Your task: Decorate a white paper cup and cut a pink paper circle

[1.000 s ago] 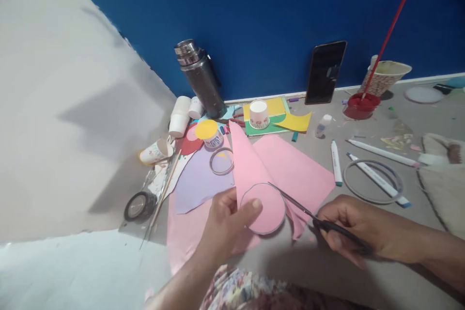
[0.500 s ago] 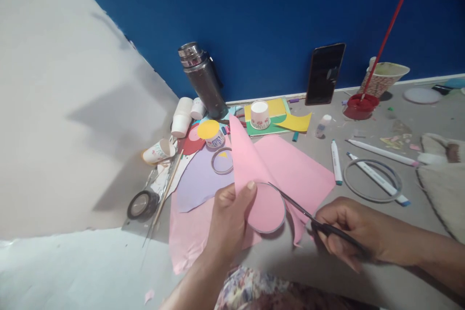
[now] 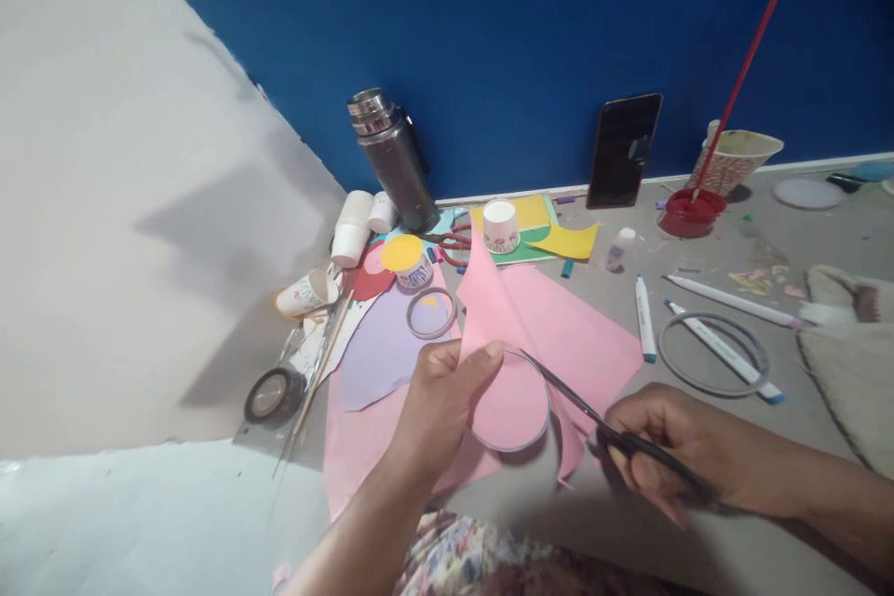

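Pinched between the thumb and fingers of my left hand (image 3: pixel 443 400) is a sheet of pink paper (image 3: pixel 508 405) with a circle outlined in grey. Most of the circle's lower and right edge is cut free, while its top left is still joined to the sheet, which curls upward. My right hand (image 3: pixel 663 452) grips black-handled scissors (image 3: pixel 565 391); the blades lie along the circle's upper right edge, their tips close to my left thumb. A narrow pink offcut hangs below the blades. Beneath lie another pink sheet (image 3: pixel 573 317) and a purple sheet (image 3: pixel 384 354).
Behind the paper stand a steel flask (image 3: pixel 395 163), upturned paper cups (image 3: pixel 501 225) and a phone (image 3: pixel 624 152) leaning on the blue wall. To the right are markers (image 3: pixel 646 318), a grey ring (image 3: pixel 713 354) and a red dish (image 3: pixel 691 211). Black tape (image 3: pixel 274 394) lies at left.
My left hand has shifted slightly right, and the upright pink flap has tilted right, uncovering more of the small ring and red-handled tool behind. The scissors have barely moved.
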Demonstrator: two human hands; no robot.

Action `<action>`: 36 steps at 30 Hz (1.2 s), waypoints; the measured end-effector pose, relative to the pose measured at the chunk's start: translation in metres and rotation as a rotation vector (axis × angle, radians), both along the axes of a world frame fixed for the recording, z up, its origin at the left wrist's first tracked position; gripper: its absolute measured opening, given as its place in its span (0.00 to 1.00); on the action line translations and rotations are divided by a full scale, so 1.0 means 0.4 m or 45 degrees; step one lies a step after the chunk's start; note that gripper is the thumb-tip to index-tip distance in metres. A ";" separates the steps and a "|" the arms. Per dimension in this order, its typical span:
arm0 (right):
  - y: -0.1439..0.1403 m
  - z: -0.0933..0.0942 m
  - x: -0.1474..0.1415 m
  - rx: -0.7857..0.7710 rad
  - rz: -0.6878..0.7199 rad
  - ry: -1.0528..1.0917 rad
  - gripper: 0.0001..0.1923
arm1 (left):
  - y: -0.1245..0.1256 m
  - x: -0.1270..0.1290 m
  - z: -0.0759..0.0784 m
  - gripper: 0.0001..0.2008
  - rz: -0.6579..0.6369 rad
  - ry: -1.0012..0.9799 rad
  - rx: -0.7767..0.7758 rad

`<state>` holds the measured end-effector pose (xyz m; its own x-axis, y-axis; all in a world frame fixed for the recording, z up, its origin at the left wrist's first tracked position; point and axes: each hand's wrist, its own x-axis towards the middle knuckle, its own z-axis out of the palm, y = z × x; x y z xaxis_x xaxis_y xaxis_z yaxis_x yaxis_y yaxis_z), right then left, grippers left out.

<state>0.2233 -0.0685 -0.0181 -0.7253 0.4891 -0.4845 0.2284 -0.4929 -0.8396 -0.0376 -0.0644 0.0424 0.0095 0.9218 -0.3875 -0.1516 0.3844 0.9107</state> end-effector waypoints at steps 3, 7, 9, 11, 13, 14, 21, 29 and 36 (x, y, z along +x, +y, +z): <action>-0.001 0.007 -0.001 -0.004 -0.003 -0.010 0.30 | 0.004 -0.001 0.012 0.22 -0.018 0.058 0.016; -0.003 0.008 0.000 -0.009 -0.009 -0.001 0.30 | 0.010 0.000 0.021 0.22 -0.064 0.086 0.025; -0.003 0.007 0.000 -0.003 -0.020 0.019 0.30 | 0.013 0.001 0.023 0.23 -0.085 0.088 0.023; -0.002 0.008 0.000 0.004 -0.026 0.030 0.29 | 0.017 0.001 0.025 0.23 -0.103 0.089 0.017; 0.000 0.011 0.000 0.002 -0.018 0.029 0.29 | 0.021 0.000 0.028 0.23 -0.116 0.088 0.011; 0.000 0.012 0.000 0.002 -0.012 0.026 0.29 | 0.023 0.000 0.030 0.22 -0.122 0.086 0.007; 0.004 0.013 0.003 0.068 -0.023 0.002 0.25 | 0.036 0.000 0.038 0.23 -0.158 0.078 -0.023; 0.007 0.035 0.004 0.160 -0.019 -0.003 0.31 | 0.052 0.007 0.065 0.23 -0.196 0.134 -0.017; 0.011 0.045 0.003 0.180 -0.070 0.049 0.34 | 0.074 0.008 0.102 0.24 -0.276 0.181 0.027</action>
<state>0.2246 -0.0640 -0.0001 -0.7124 0.5900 -0.3801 0.1704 -0.3799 -0.9092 -0.0343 -0.0350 0.0830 0.1545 0.9121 -0.3797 0.0620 0.3746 0.9251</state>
